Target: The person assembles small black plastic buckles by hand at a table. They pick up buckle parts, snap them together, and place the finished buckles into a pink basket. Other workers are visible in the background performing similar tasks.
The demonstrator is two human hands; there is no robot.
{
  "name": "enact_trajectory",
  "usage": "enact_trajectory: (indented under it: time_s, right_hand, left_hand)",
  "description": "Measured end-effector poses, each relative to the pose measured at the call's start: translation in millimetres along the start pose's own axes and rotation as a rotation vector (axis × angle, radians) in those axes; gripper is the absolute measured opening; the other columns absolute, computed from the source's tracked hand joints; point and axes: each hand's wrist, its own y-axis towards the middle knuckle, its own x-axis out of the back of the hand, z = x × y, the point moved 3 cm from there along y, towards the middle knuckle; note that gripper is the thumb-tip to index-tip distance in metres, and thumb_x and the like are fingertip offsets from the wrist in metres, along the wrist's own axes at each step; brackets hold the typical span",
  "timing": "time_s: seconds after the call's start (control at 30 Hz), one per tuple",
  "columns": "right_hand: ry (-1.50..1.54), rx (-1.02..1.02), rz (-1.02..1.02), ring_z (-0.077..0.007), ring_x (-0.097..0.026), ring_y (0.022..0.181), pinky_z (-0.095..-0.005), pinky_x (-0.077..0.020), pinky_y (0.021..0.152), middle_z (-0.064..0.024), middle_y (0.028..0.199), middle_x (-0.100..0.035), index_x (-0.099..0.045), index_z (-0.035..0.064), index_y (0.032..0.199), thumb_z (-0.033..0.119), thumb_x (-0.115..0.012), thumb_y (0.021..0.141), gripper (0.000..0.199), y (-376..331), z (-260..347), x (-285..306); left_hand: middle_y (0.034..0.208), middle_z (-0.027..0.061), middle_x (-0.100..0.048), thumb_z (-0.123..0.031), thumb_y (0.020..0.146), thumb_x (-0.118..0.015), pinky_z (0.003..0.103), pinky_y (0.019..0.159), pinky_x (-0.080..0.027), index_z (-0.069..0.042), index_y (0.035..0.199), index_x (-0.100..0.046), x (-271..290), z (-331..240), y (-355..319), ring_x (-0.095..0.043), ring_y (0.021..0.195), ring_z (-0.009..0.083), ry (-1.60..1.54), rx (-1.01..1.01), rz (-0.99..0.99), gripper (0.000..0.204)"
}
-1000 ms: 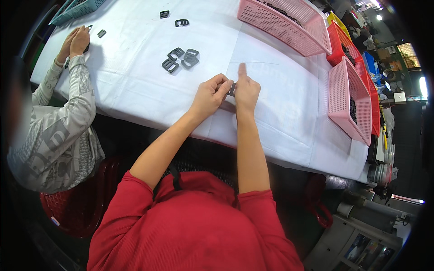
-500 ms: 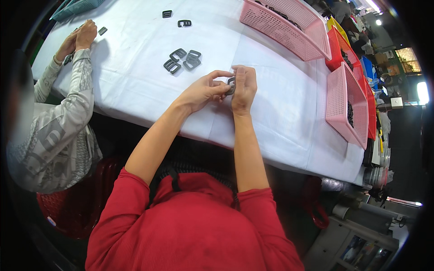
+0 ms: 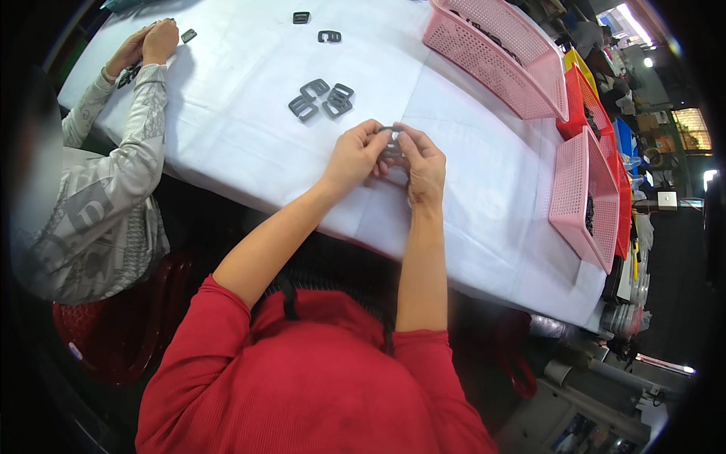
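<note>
A dark grey plastic buckle is pinched between my two hands, just above the white tabletop. My left hand grips its left side with thumb and fingers. On the other side, my right hand has its thumb against the buckle's face, with its fingers partly hidden behind. A little beyond my hands lies a small group of similar buckles, some touching or overlapping. Farther off rest a single buckle and an open-sided hook-shaped buckle.
Pink perforated baskets holding dark parts line the table's right side, one nearer pink basket beside a red basket. At left, a co-worker's hands work over small dark pieces, near a loose buckle. A white cloth covers the table.
The buckle has turned to show more of its face, and my right thumb has moved onto it. My view has shifted slightly, so the whole table appears moved. The buckle group looks slightly rearranged.
</note>
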Motion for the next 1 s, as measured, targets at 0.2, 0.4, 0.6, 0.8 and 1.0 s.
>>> enact_trajectory:
  time_s: [0.2,0.4,0.6,0.8,1.0]
  right_hand:
    - [-0.084,-0.063,-0.150,-0.0095,-0.055,0.054,-0.0218,-0.0476,0.053,-0.0054,0.069,-0.061,-0.063,-0.0035,0.084,0.016,-0.064,0.084,0.020,5,-10,2]
    - [0.016,-0.040,-0.061,-0.0097,-0.056,0.057,-0.0221,-0.0482,0.052,-0.0068,0.073,-0.061,-0.062,-0.0047,0.088,0.012,-0.059,0.086,0.017,-9,-3,-11]
    - [-0.238,-0.028,-0.065,-0.0093,-0.053,0.052,-0.0230,-0.0459,0.047,-0.0050,0.067,-0.058,-0.061,-0.0024,0.084,0.013,-0.058,0.087,0.016,0,0,9]
    - [-0.572,0.276,-0.290,-0.0081,-0.046,0.040,-0.0240,-0.0364,0.037,-0.0020,0.052,-0.051,-0.056,0.0023,0.067,0.025,-0.061,0.087,0.030,72,89,49]
    - [-0.965,0.426,-0.644,-0.0220,-0.062,0.066,-0.0328,-0.0468,0.062,-0.0132,0.071,-0.063,-0.066,0.0003,0.091,0.040,-0.056,0.085,0.042,208,195,112]
  left_hand:
    - [0.063,0.0027,-0.059,-0.017,0.092,-0.050,0.019,0.042,-0.037,-0.003,0.084,-0.054,-8,-8,-7,-0.051,0.048,0.0045,0.174,-0.052,-0.073,0.017]
    - [0.060,0.0018,-0.057,-0.017,0.091,-0.050,0.019,0.041,-0.037,-0.003,0.082,-0.054,-5,-3,-9,-0.050,0.047,0.0045,0.043,-0.055,-0.164,0.017]
    - [0.061,0.0029,-0.057,-0.021,0.092,-0.050,0.023,0.045,-0.041,-0.006,0.089,-0.058,-7,-13,-10,-0.053,0.050,0.0089,0.298,0.011,-0.040,0.018]
    - [0.083,0.0093,-0.059,-0.027,0.084,-0.060,0.038,0.069,-0.046,-0.006,0.083,-0.059,46,-53,20,-0.057,0.080,0.0277,1.229,-0.450,-0.525,0.022]
    - [0.085,0.0080,-0.056,-0.028,0.077,-0.068,0.037,0.071,-0.045,-0.006,0.082,-0.059,58,-57,41,-0.055,0.084,0.0254,1.326,-0.185,-0.410,0.024]
